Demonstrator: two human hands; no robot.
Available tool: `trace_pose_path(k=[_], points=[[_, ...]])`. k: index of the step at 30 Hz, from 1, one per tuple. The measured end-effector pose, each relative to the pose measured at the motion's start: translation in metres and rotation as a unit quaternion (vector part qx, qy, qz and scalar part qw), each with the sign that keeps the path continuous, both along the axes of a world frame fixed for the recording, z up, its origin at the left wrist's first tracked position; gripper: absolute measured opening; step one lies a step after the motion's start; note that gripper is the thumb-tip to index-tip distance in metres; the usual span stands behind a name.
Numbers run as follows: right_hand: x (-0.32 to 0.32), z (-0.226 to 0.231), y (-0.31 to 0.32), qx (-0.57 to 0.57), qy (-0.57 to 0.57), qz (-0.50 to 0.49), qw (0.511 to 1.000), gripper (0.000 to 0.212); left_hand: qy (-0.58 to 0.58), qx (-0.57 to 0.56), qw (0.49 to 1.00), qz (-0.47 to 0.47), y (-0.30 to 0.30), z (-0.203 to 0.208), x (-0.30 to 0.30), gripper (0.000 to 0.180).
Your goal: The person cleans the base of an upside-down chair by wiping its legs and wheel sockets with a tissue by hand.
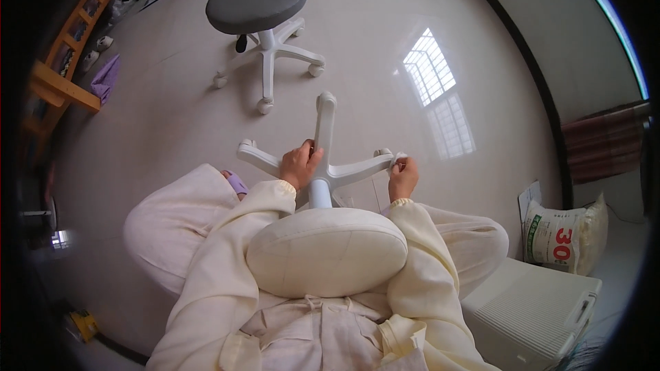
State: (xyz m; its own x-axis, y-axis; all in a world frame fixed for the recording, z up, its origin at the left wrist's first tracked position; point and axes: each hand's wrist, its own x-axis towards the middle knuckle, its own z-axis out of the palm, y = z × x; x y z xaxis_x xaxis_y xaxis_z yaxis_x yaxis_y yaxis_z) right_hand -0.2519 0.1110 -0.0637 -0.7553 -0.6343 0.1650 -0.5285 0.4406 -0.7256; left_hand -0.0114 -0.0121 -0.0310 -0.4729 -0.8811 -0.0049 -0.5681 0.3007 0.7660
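Note:
A swivel stool with a round cream seat [326, 247] leans toward my body, its seat against my lap and between my forearms. Its white star base [328, 127] with casters points away from me. My left hand [300, 165] is closed around the base near the hub, at the leg that points straight ahead. Out at the end of the right leg [361, 170], my right hand [403, 178] pinches a small crumpled white wipe [399, 158] close to the caster. Part of the base and the far side of the fingers are hidden.
A second stool with a grey seat [260, 0] stands ahead on the tiled floor. To my right are a ribbed cream box [526, 309] and a printed plastic sack [553, 237]. Wooden furniture [65, 86], a purple cloth [105, 79] and shoes [96, 51] lie far left.

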Motion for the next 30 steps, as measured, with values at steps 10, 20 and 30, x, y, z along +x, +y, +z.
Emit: trace_pose_path(k=[10, 20, 30], points=[[0.024, -0.006, 0.003, 0.037, -0.127, -0.066, 0.989, 0.007, -0.015, 0.009, 1.000, 0.000, 0.002, 0.003, 0.000, 0.036], [0.043, 0.031, -0.011, -0.028, -0.155, 0.136, 0.978, 0.008, -0.005, 0.006, 1.000, -0.004, 0.001, 0.003, -0.002, 0.037], [-0.008, -0.007, -0.004, 0.016, 0.002, -0.036, 0.999, 0.016, -0.012, 0.020, 1.000, -0.004, 0.001, 0.005, -0.003, 0.041]])
